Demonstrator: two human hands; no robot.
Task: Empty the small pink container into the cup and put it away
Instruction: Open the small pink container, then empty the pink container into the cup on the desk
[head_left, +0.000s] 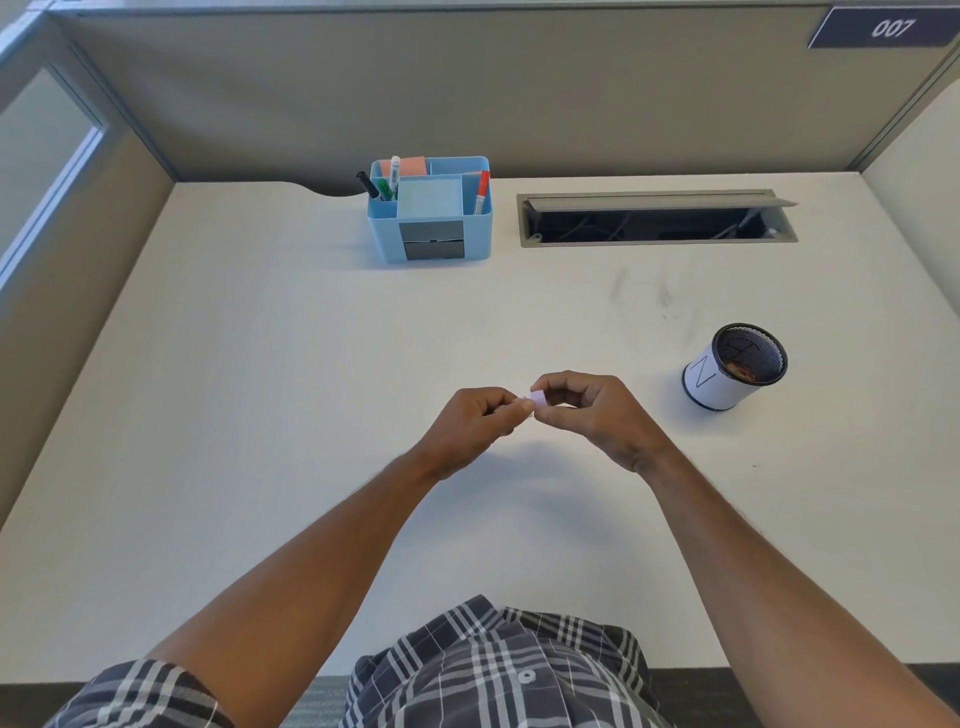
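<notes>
A small pink container (536, 399) is pinched between both hands above the middle of the white desk (260, 415). My left hand (470, 428) grips its left end and my right hand (592, 413) grips its right end; fingers hide most of it. The cup (735, 366), a black mesh pot wrapped in white paper marked with an N, stands upright to the right of my right hand, a hand's width away. Something brownish lies at its bottom.
A light blue desk organiser (430, 210) with markers and sticky notes stands at the back centre. A cable slot (657, 218) with its lid raised lies at the back right. Partition walls enclose the desk on three sides.
</notes>
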